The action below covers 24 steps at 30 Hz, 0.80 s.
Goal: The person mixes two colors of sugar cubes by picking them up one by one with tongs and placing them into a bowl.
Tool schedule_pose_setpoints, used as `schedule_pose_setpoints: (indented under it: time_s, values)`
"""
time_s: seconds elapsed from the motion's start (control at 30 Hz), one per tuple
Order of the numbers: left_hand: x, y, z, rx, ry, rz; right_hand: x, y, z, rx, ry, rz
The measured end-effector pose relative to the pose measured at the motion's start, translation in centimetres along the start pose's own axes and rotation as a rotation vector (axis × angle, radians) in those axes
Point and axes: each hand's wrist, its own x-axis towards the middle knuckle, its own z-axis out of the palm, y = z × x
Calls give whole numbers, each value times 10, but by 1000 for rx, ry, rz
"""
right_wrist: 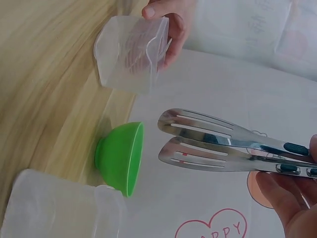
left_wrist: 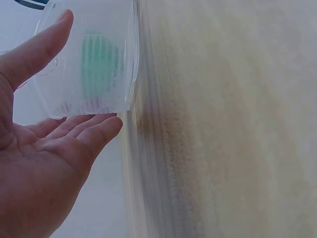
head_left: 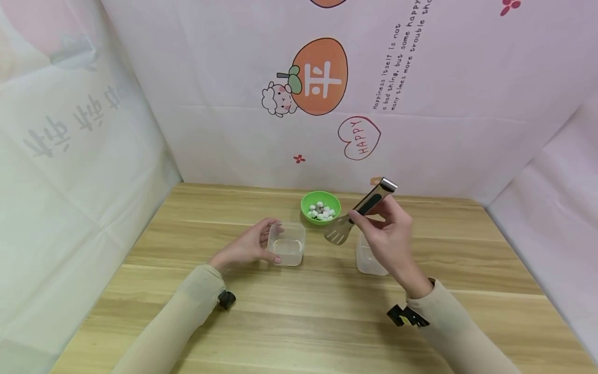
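Around the left side of a clear square plastic container is my left hand, its thumb in front and its fingers behind. The left wrist view shows the thumb and fingertips on opposite sides of that container. My right hand holds metal tongs by their dark-padded handles. Their slotted heads point down and left, parted with nothing between them. Just behind the heads stands a green bowl holding several small white cubes and something greyish-brown.
A second clear container stands on the wooden table, partly hidden under my right hand. White printed sheets rise behind the table and along both sides.
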Motion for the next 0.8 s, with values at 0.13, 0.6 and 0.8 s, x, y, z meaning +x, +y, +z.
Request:
schedule_pose_setpoints:
  time_s: [0.13, 0.6, 0.8]
  values:
    - [0, 0, 0, -1, 1, 4, -4, -2, -2, 28, 6, 6]
    - [-1, 0, 1, 16, 3, -5, -12, -9, -5, 50, -19, 39]
    - [-1, 1, 1, 12, 6, -5, -15, -9, -8, 50, -49, 6]
